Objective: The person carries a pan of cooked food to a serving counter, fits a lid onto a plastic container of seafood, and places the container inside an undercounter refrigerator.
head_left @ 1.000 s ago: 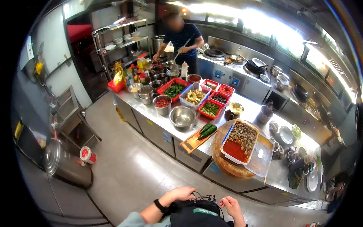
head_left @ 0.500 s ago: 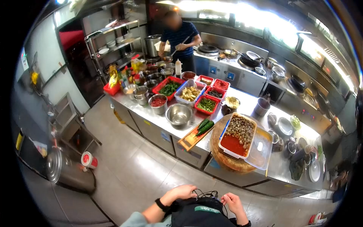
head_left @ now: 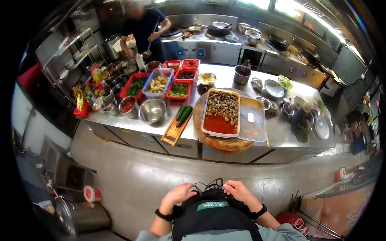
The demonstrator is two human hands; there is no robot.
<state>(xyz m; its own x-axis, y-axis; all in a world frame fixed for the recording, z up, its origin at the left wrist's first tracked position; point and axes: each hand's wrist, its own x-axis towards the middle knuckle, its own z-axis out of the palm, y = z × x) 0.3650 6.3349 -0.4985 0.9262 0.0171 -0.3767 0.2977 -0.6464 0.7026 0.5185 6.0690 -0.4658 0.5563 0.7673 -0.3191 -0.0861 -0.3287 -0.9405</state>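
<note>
View has swung right and lower since a moment ago: the counter [head_left: 281, 136] now lies nearly square across the front, and more floor shows at right. Reads as a turn of the head and body, not a handling step; the food looks unmoved.

Co-worker [head_left: 142, 30] across the counter, upright, a ladle [head_left: 148, 52] in one hand.

Pack [head_left: 215, 219]: black cloth, slightly creased, green label [head_left: 212, 206] on its front. Sits against the wearer's front, low centre, well apart from the counter. Thin dark cables [head_left: 214, 185] loop loosely above its top edge.

Left hand [head_left: 181, 193]: beside the cables, fingers bent; cannot tell if it grips one. Right hand [head_left: 237, 189]: at the other side of the pack's top, thumb and fingers drawn together; whether a cable is pinched is unclear.

Nearest counter goods: round board [head_left: 198, 120], tub [head_left: 220, 134] on it, small shelled pieces [head_left: 221, 105] partly covering red liquid [head_left: 219, 124]. Clear lid [head_left: 252, 120] beside; two green cucumbers [head_left: 183, 115] on a slicer [head_left: 173, 132] at left.
</note>
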